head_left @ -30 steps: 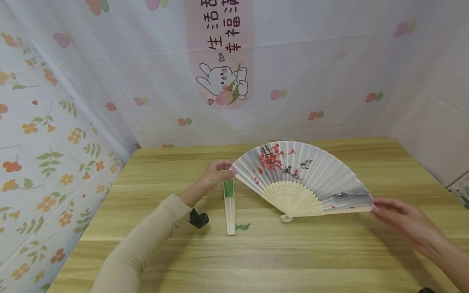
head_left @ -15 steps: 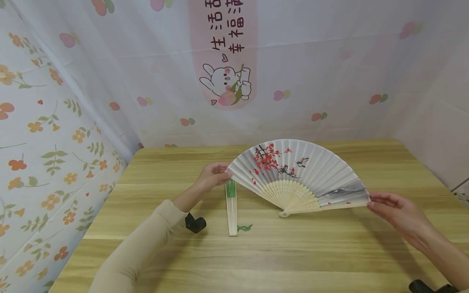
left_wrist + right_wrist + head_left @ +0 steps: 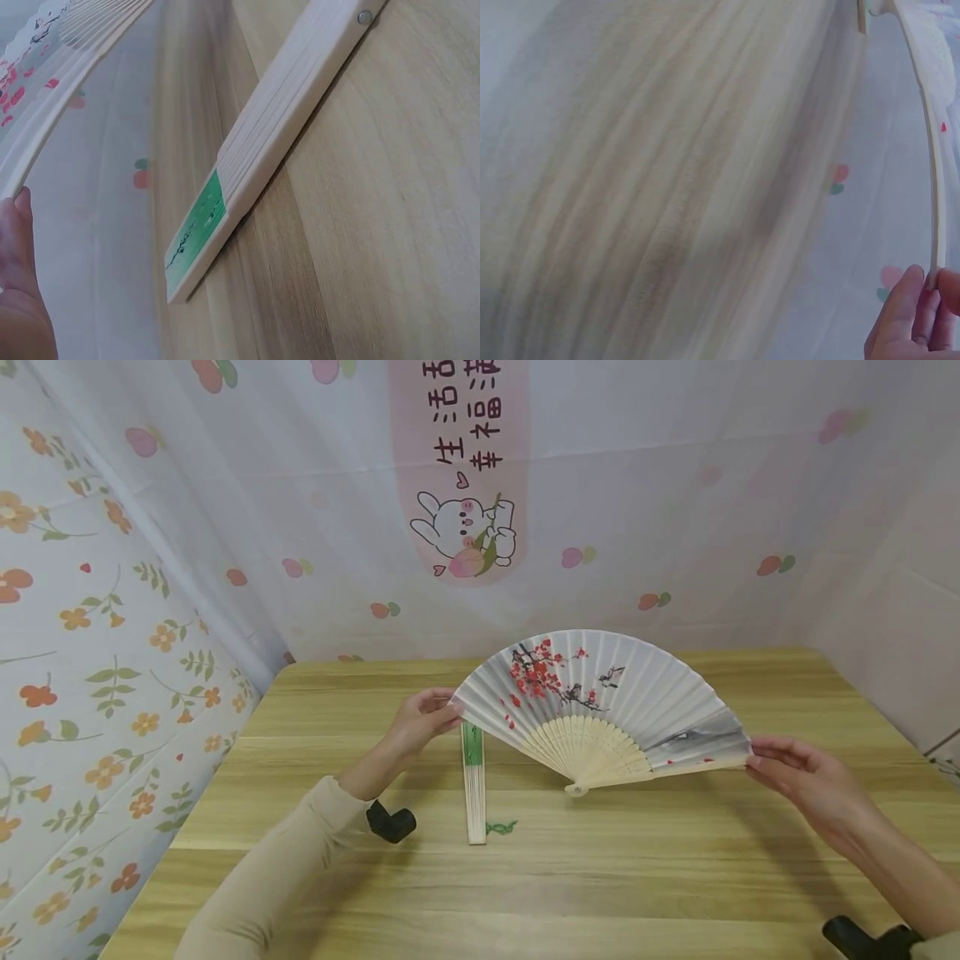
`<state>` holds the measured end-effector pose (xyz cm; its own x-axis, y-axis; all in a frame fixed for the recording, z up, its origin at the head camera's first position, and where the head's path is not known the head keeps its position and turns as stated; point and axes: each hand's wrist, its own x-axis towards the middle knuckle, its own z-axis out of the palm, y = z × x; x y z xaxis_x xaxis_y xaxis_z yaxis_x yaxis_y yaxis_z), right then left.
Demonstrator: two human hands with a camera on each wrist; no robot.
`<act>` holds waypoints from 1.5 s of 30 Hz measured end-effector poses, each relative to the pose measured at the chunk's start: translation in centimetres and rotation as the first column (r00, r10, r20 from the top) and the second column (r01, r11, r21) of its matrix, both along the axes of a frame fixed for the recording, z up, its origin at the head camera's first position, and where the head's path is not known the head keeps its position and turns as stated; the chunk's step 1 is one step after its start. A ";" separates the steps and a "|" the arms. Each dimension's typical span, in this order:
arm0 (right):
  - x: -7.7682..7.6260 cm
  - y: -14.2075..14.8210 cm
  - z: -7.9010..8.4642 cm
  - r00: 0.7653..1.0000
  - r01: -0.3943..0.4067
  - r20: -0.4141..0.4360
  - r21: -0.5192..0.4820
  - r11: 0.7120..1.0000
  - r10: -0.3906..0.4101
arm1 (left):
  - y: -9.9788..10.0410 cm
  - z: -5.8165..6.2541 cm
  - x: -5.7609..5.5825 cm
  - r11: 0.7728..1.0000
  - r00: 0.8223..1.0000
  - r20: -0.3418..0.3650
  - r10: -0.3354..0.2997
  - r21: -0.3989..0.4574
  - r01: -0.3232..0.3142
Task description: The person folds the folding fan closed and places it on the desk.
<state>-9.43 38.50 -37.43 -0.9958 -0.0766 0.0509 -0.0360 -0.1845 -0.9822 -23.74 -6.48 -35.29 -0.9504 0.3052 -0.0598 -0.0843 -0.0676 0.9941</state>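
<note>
A spread folding fan (image 3: 630,693), white and grey with red blossoms and dark birds, is held up between both hands in the head view. My left hand (image 3: 417,727) pinches the outer end of its left guard stick. At the opposite end, my right hand (image 3: 817,781) grips the tip of the right guard stick between thumb and fingers, also seen in the right wrist view. The pale pivot (image 3: 577,790) points toward me. Below the left hand, a folded fan with green cloth (image 3: 474,785) lies on the table, its green tassel (image 3: 502,827) beside it.
The wooden table (image 3: 570,885) reaches back to a white curtain (image 3: 315,510) printed with fruit and a rabbit. Flowered cloth (image 3: 112,727) hangs on the left. A black strap piece (image 3: 391,822) sits at the left wrist, another dark piece (image 3: 870,937) at the right.
Both hands have carried the spread fan slightly left and upward. It stays fully spread. The folded green fan lies still on the table.
</note>
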 end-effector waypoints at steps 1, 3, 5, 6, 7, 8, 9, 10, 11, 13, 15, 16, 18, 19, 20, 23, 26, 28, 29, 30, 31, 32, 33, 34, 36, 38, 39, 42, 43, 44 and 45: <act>-0.1 0.0 0.0 1.000 0.001 -0.008 -0.006 1.000 -0.001 | -0.1 0.0 0.0 1.000 1.000 0.001 0.006 0.010 -0.006; -0.1 -0.2 0.2 1.000 0.004 -0.013 -0.020 1.000 -0.004 | -0.2 0.1 0.1 0.999 1.000 0.000 0.016 0.027 -0.016; -0.1 -0.7 0.6 1.000 0.002 -0.013 -0.041 0.999 -0.002 | -0.3 0.2 0.2 0.999 1.000 0.004 0.030 0.043 -0.030; 0.2 -1.5 1.3 1.000 -0.003 -0.016 -0.063 0.998 0.002 | -0.3 0.2 0.2 0.998 0.999 0.006 0.037 0.049 -0.037; 0.2 -1.7 1.5 1.000 -0.002 -0.015 -0.067 0.998 0.001 | -0.4 0.2 0.2 0.998 0.999 0.008 0.043 0.052 -0.043; 0.1 -1.7 1.5 1.000 0.000 -0.012 -0.067 0.998 0.000 | -0.4 0.2 0.2 0.997 0.999 0.010 0.051 0.054 -0.051; -0.1 -1.6 1.3 1.000 0.003 -0.008 -0.059 0.998 -0.004 | -0.5 0.1 0.2 0.997 0.998 0.014 0.058 0.054 -0.058; -0.4 -1.2 0.8 1.000 0.008 -0.005 -0.044 0.999 -0.009 | -0.5 0.1 0.3 0.996 0.997 0.023 0.068 0.056 -0.069; -0.8 -0.7 0.2 1.000 0.018 0.004 -0.022 1.000 -0.018 | -0.5 0.1 0.3 0.995 0.997 0.028 0.077 0.059 -0.079; -1.8 0.9 -1.7 0.999 0.032 0.004 0.000 0.999 -0.032 | -0.6 0.1 0.4 0.993 0.995 0.038 0.095 0.063 -0.098; -2.9 2.3 -3.6 0.998 0.060 0.008 0.027 0.998 -0.060 | -0.7 0.1 0.5 0.991 0.993 0.042 0.111 0.068 -0.114; -3.3 2.9 -4.4 0.998 0.064 0.006 0.035 0.997 -0.065 | -0.8 0.1 0.6 0.990 0.992 0.043 0.118 0.073 -0.121; -3.8 3.2 -4.9 0.998 0.069 0.006 0.050 0.996 -0.070 | -0.9 0.1 0.6 0.989 0.991 0.040 0.124 0.081 -0.127; -3.8 2.9 -4.7 0.998 0.067 -0.002 0.042 0.997 -0.067 | -1.0 0.1 0.7 0.988 0.991 0.040 0.127 0.086 -0.130; -3.6 2.3 -4.1 0.998 0.064 0.000 0.046 0.997 -0.064 | -1.1 0.2 0.8 0.986 0.990 0.040 0.133 0.092 -0.136; -2.8 0.0 -1.4 0.999 0.032 -0.019 -0.011 0.999 -0.032 | -1.4 0.3 0.9 0.983 0.988 0.043 0.148 0.104 -0.152; -2.2 -2.0 0.8 0.999 0.028 -0.029 -0.034 0.999 -0.029 | -1.7 0.5 1.0 0.979 0.985 0.050 0.167 0.114 -0.172; -2.1 -2.7 1.4 0.999 0.038 -0.033 -0.029 0.999 -0.039 | -1.9 0.7 1.0 0.975 0.982 0.056 0.178 0.121 -0.184; -2.2 -2.9 1.5 0.998 0.047 -0.039 -0.024 0.999 -0.048 | -2.0 0.7 0.9 0.974 0.981 0.058 0.184 0.125 -0.190; -2.2 -3.1 1.6 0.998 0.052 -0.036 -0.011 0.999 -0.052 | -2.1 0.8 0.9 0.973 0.981 0.059 0.186 0.129 -0.192; -2.3 -3.2 1.7 0.998 0.057 -0.037 0.001 0.998 -0.057 | -2.2 0.8 0.9 0.971 0.980 0.062 0.190 0.133 -0.197; -2.4 -3.3 1.8 0.998 0.055 -0.044 -0.006 0.998 -0.055 | -2.3 0.8 0.9 0.970 0.979 0.063 0.194 0.136 -0.201; -2.4 -3.4 1.8 0.997 0.050 -0.052 -0.025 0.998 -0.051 | -2.5 0.8 0.9 0.970 0.979 0.062 0.195 0.139 -0.202; -2.5 -3.6 2.0 0.997 0.056 -0.056 -0.019 0.998 -0.057 | -2.6 0.9 0.9 0.969 0.979 0.063 0.196 0.141 -0.203; -2.5 -4.0 2.3 0.998 0.038 -0.057 -0.036 0.999 -0.040 | -2.9 1.0 0.9 0.969 0.980 0.057 0.193 0.146 -0.199; -2.5 -4.3 2.7 0.997 0.033 -0.064 -0.062 0.998 -0.037 | -3.1 1.1 1.0 0.968 0.979 0.052 0.195 0.152 -0.201; -2.5 -4.5 2.8 0.997 0.035 -0.060 -0.064 0.997 -0.039 | -3.2 1.1 1.0 0.967 0.980 0.047 0.193 0.158 -0.198; -2.6 -4.7 3.1 0.997 0.042 -0.066 -0.061 0.997 -0.046 | -3.5 1.3 1.1 0.964 0.983 0.026 0.184 0.188 -0.186; -2.7 -4.6 3.1 0.996 0.046 -0.071 -0.050 0.998 -0.049 | -3.6 1.3 1.1 0.962 0.983 0.022 0.183 0.203 -0.183; -2.8 -4.6 3.0 0.996 0.049 -0.078 -0.041 0.998 -0.052 | -3.6 1.3 1.1 0.960 0.984 0.019 0.177 0.218 -0.177; -2.9 -4.5 2.9 0.995 0.054 -0.080 -0.033 0.998 -0.057 | -3.7 1.4 1.1 0.958 0.985 0.015 0.173 0.230 -0.172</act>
<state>-12.37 34.03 -34.54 -0.9909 -0.0186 0.1333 -0.1264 -0.2105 -0.9694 -22.65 -10.22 -33.93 -0.9899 0.1419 -0.0025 -0.0464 -0.3072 0.9505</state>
